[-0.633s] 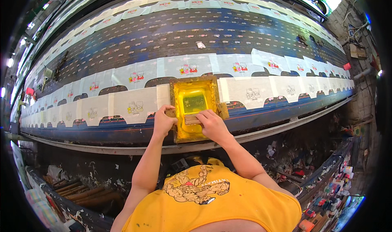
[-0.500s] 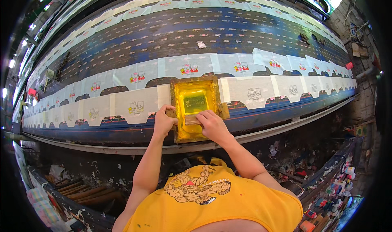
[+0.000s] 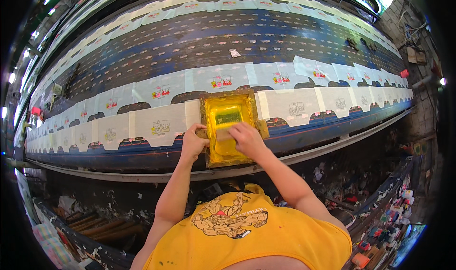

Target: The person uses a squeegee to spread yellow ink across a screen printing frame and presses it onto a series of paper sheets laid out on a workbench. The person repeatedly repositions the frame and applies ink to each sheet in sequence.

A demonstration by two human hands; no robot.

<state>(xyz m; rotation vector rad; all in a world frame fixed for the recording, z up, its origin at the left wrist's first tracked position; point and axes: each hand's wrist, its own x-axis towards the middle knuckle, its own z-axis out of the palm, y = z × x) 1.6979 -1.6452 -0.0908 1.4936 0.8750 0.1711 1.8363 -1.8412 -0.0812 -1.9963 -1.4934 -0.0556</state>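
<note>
A screen-printing frame with a wooden border and yellow ink inside lies over the near row of pale cut pieces. My left hand is closed on the wooden tab at the frame's left side. Inside the frame, my right hand grips a small wooden squeegee, which stands tilted on the yellow mesh. Beyond the squeegee a greenish window of mesh shows. To the left is a pale piece with a cartoon print partly yellow; to the right, a piece bears outlines only.
The long dark table curves across the view, with a second row of pieces printed in pink and red behind. A metal rail runs along its near edge. Bottles and pots stand at lower right.
My right hand and the squeegee have moved a little away from me up the mesh, and the squeegee's angle has changed. My left hand stays at the frame's tab.
</note>
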